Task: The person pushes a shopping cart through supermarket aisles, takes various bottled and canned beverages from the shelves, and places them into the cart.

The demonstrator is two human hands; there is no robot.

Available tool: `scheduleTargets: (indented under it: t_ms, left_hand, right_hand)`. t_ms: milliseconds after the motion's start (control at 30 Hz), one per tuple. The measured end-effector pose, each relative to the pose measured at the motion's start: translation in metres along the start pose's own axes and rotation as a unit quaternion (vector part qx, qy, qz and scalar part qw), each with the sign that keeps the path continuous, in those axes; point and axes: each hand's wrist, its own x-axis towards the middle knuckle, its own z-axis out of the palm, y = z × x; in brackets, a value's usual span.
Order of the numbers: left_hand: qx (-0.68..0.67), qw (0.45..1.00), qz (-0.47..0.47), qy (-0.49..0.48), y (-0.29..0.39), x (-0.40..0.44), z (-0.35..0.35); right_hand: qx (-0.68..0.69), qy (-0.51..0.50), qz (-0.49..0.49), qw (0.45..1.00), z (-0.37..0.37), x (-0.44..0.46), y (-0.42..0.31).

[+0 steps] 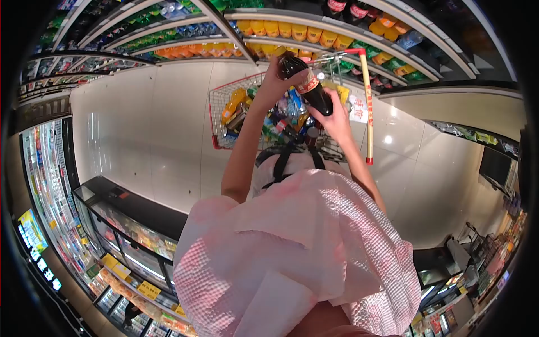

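Dark bottle: the large bottle of dark drink with a red label is held between the two hands, over the wire cart, tilted, one end toward the shelves and the base toward the wearer's right
Left hand: the left hand grasps the upper part of the bottle from its left side, fingers reaching across it just above the label
Right hand: the right hand is closed around the base end, palm beneath and to the side
Contact with load: cannot tell whether the bottle touches anything below it
Cart load: mixed drinks lie jumbled under the bottle, among them orange-coloured bottles at the left end and a blue-wrapped bottle near the middle
Cart handle: yellow bar with red ends, just beyond the right hand; a white paper sign lies between the two
Shelves: rows of yellow bottles ahead, dark red-labelled bottles higher up
In the way: the cart stands between wearer and shelves; the left forearm hides part of its load
Floor: pale glossy tiles on both sides
Behind left: a black-topped display case, well apart from the hands
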Motion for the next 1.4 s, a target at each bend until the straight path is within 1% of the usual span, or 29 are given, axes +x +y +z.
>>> scheduleTargets:
  t_ms: [100, 200, 233, 300, 333, 433, 500, 533, 567, 600, 633, 667, 700, 767, 833, 867, 967, 1000, 1033, 1067, 1100, 1167, 1200, 1233, 1267, 1300, 1333, 1367, 1400]
  left_hand:
    - [0.034, 0.997, 0.005, 0.065, -0.057, -0.028, -0.034]
    - [0.176, 0.978, 0.018, 0.113, -0.098, -0.062, -0.065]
    - [0.193, 0.973, 0.040, 0.116, -0.130, -0.069, -0.081]
    - [0.379, 0.919, 0.047, 0.093, -0.152, -0.089, -0.096]
    - [0.387, 0.920, 0.001, 0.066, -0.175, -0.098, -0.107]
    - [0.426, 0.902, 0.059, -0.050, -0.242, -0.121, -0.134]
    - [0.410, 0.893, 0.092, -0.163, -0.306, -0.130, -0.157]
    - [0.445, 0.871, 0.039, -0.205, -0.326, -0.137, -0.160]
    - [0.461, 0.840, -0.031, -0.285, -0.336, -0.138, -0.162]
    - [0.433, 0.822, -0.103, -0.355, -0.355, -0.138, -0.164]
    - [0.345, 0.874, -0.048, -0.339, -0.440, -0.159, -0.191]
    - [0.379, 0.850, -0.047, -0.363, -0.443, -0.159, -0.190]
    - [0.385, 0.833, -0.060, -0.393, -0.408, -0.150, -0.172]
    - [0.424, 0.760, -0.131, -0.476, -0.440, -0.146, -0.177]
    - [0.408, 0.756, -0.094, -0.503, -0.454, -0.141, -0.177]
    - [0.402, 0.776, -0.088, -0.479, -0.447, -0.137, -0.173]
    - [0.389, 0.828, -0.080, -0.395, -0.416, -0.132, -0.158]
    - [0.390, 0.842, -0.080, -0.365, -0.414, -0.130, -0.153]
    - [0.391, 0.854, -0.079, -0.334, -0.410, -0.120, -0.147]
    - [0.414, 0.858, -0.035, -0.302, -0.380, -0.110, -0.133]
    - [0.379, 0.881, -0.046, -0.279, -0.363, -0.095, -0.123]
    - [0.309, 0.919, -0.072, -0.235, -0.341, -0.068, -0.106]
    - [0.297, 0.927, -0.091, -0.210, -0.309, -0.043, -0.083]
    - [0.344, 0.914, -0.016, -0.217, -0.288, -0.012, -0.066]
    - [0.389, 0.905, -0.016, -0.174, -0.217, 0.013, -0.019]
    - [0.300, 0.944, -0.047, -0.129, -0.185, 0.044, 0.016]
    - [0.284, 0.950, 0.007, -0.128, -0.167, 0.078, 0.046]
    - [0.196, 0.975, -0.012, -0.101, -0.126, 0.109, 0.094]
    - [0.160, 0.982, 0.014, -0.101, -0.107, 0.146, 0.132]
  right_hand:
    - [-0.066, -0.039, -0.047, 0.996, 0.047, -0.001, 0.062]
    - [-0.139, -0.119, -0.099, 0.978, 0.083, -0.008, 0.102]
    - [-0.117, -0.121, -0.050, 0.984, 0.094, -0.015, 0.118]
    - [-0.072, -0.123, 0.050, 0.988, 0.109, -0.029, 0.144]
    - [-0.011, -0.140, 0.122, 0.983, 0.106, -0.037, 0.147]
    - [-0.056, -0.134, 0.118, 0.982, 0.081, -0.065, 0.166]
    - [-0.041, -0.079, 0.146, 0.985, 0.065, -0.086, 0.190]
    - [-0.055, -0.052, 0.170, 0.983, 0.051, -0.093, 0.189]
    - [-0.067, -0.021, 0.193, 0.979, 0.038, -0.099, 0.185]
    - [-0.064, 0.016, 0.198, 0.978, 0.023, -0.103, 0.180]
    - [-0.061, 0.053, 0.204, 0.976, 0.009, -0.104, 0.173]
    - [-0.125, 0.087, 0.184, 0.971, -0.006, -0.105, 0.169]
    - [-0.189, 0.117, 0.168, 0.960, -0.020, -0.107, 0.164]
    - [-0.284, 0.185, 0.164, 0.926, -0.042, -0.107, 0.160]
    - [-0.341, 0.260, 0.176, 0.886, -0.058, -0.103, 0.160]
    - [-0.342, 0.257, 0.207, 0.880, -0.065, -0.104, 0.178]
    - [-0.210, 0.231, 0.338, 0.888, -0.059, -0.106, 0.245]
    - [-0.187, 0.158, 0.387, 0.889, -0.060, -0.101, 0.246]
    - [-0.219, 0.145, 0.395, 0.881, -0.059, -0.098, 0.243]
    - [-0.249, 0.131, 0.402, 0.871, -0.058, -0.095, 0.237]
    - [-0.278, 0.119, 0.411, 0.860, -0.055, -0.095, 0.232]
    - [-0.302, 0.146, 0.370, 0.866, -0.053, -0.100, 0.229]
    - [-0.315, 0.158, 0.350, 0.868, -0.052, -0.103, 0.231]
    - [-0.318, 0.168, 0.335, 0.871, -0.052, -0.106, 0.234]
    - [-0.322, 0.176, 0.320, 0.874, -0.051, -0.110, 0.239]
    - [-0.325, 0.182, 0.305, 0.877, -0.050, -0.112, 0.242]
    - [-0.321, 0.185, 0.302, 0.878, -0.051, -0.113, 0.243]
    - [-0.317, 0.187, 0.298, 0.881, -0.052, -0.113, 0.244]
    - [-0.313, 0.188, 0.295, 0.883, -0.053, -0.114, 0.245]
